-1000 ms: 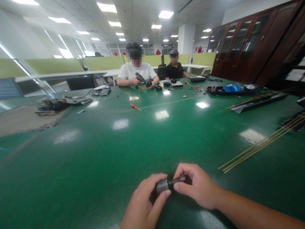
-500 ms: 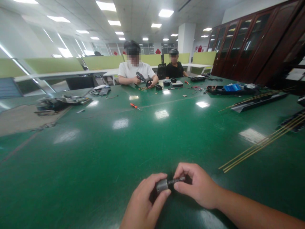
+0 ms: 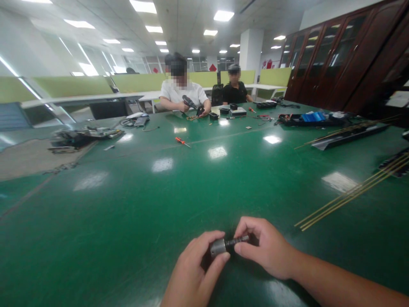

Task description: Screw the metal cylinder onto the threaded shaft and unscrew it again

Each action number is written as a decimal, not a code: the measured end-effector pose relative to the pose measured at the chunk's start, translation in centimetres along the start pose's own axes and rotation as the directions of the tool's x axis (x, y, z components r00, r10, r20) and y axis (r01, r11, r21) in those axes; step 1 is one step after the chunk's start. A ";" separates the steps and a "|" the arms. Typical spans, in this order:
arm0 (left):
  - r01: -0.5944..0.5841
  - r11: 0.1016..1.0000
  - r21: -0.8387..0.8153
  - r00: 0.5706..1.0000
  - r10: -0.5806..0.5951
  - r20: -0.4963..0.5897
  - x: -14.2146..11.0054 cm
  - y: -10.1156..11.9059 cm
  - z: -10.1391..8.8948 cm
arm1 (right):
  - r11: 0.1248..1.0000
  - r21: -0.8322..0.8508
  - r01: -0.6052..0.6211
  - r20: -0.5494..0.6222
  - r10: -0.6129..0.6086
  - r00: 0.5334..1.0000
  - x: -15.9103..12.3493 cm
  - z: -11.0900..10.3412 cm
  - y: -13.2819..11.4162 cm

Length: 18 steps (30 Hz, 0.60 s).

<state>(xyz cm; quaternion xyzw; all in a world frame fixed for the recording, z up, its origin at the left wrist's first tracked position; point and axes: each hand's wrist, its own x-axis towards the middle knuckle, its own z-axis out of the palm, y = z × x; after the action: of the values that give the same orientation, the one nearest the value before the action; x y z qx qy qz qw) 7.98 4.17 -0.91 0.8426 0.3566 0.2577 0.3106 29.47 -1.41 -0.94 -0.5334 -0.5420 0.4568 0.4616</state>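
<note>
Between the thumb and forefinger of my left hand [image 3: 196,266] is a short grey metal cylinder [image 3: 217,247] with a small hole in its side. A thinner, dark stepped shaft [image 3: 229,244] sticks out of its right end. My right hand [image 3: 265,247] pinches that shaft between thumb and fingertips, and the shaft's tip shows past them. The piece lies nearly level, low over the near part of the green table [image 3: 153,213]. My palms and some fingertips are hidden.
Thin brass-coloured rods [image 3: 345,196] lie to the right. A red-handled screwdriver [image 3: 180,140] rests farther off, with a pile of parts [image 3: 79,138] at left. Across the table, a person in white [image 3: 183,94] holds a power drill [image 3: 189,102]; another in black [image 3: 234,91] sits beside them.
</note>
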 end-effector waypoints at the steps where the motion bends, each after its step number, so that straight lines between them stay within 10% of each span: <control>1: -0.004 1.000 -0.002 1.000 0.004 -0.001 0.0 0.0 0.0 | 1.000 0.002 -0.001 0.003 0.001 1.000 0.0 0.0 0.0; 18: 0.023 1.000 -0.011 1.000 -0.023 0.016 0.1 0.0 0.0 | 1.000 0.012 0.004 -0.003 -0.004 1.000 0.0 0.0 -0.1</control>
<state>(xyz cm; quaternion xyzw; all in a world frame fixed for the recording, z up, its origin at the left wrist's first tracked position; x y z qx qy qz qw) 8.08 4.22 -0.90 0.8388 0.3623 0.2493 0.3209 29.45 -1.44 -0.84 -0.5303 -0.5395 0.4583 0.4667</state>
